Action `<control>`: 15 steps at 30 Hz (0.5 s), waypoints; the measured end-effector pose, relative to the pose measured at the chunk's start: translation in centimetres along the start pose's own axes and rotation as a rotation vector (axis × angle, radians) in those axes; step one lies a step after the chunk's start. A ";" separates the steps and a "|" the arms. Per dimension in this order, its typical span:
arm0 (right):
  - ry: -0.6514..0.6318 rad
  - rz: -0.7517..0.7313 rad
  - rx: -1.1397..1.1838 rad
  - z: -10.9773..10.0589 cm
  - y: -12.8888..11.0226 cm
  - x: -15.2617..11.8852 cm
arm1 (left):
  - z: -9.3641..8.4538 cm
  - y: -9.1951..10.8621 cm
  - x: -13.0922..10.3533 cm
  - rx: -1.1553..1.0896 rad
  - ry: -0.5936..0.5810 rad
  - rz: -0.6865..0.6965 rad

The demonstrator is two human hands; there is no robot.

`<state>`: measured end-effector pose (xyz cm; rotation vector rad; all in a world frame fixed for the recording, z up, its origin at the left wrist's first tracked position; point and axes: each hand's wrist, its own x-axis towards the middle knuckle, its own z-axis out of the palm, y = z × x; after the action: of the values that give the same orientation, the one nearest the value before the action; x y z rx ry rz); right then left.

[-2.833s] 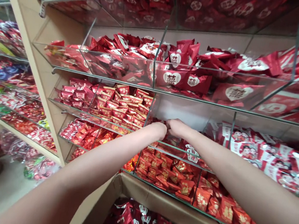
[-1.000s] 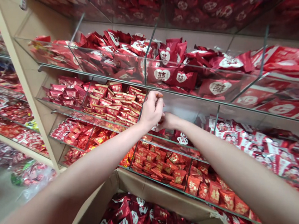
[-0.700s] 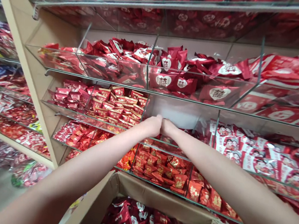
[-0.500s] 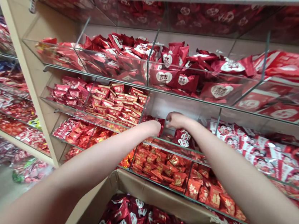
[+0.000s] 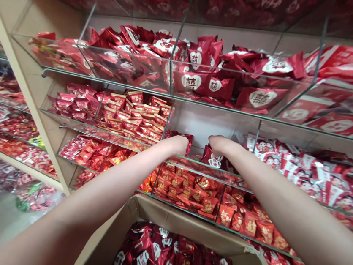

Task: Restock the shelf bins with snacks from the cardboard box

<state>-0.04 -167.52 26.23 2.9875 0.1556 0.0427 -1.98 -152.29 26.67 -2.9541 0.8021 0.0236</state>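
Both my hands reach into a middle shelf compartment with a pale back wall. My left hand (image 5: 179, 145) is at the compartment's left side, bent inward against dark red packets (image 5: 189, 144); its fingers are hidden behind the back of the hand. My right hand (image 5: 219, 144) sits a little to the right, curled down over a dark red packet with white print (image 5: 214, 159). Its fingertips are out of sight, so I cannot tell whether it grips that packet. Below my arms stands an open cardboard box (image 5: 155, 208) holding many similar dark red packets (image 5: 163, 252).
Clear dividers and front panels (image 5: 204, 168) edge the compartments. Gold-trimmed red packets (image 5: 130, 116) lie to the left, white-and-red packets (image 5: 303, 168) to the right. Orange-red packets (image 5: 188, 193) fill the shelf below, larger red bags (image 5: 198, 82) the one above. Bagged goods (image 5: 38, 197) lie on the floor.
My right hand has moved right and down, from beside my left hand to over the dark red packet. My left hand stays at the compartment's left side. The view has shifted slightly.
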 end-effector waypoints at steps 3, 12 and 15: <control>-0.014 0.000 -0.059 0.0 -0.1 -0.6 | -0.1 0.0 -0.2 -0.009 -0.022 0.010; 0.089 0.017 -0.056 -0.8 -0.5 -2.0 | -0.1 -0.1 -0.1 -0.056 -0.070 0.026; 0.167 0.003 -0.001 -1.2 -0.7 -1.8 | 0.0 -0.1 0.1 -0.060 -0.091 0.025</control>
<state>-1.92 -166.88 27.23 2.9809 0.1690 0.2922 -1.81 -152.26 26.65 -2.9739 0.8402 0.1853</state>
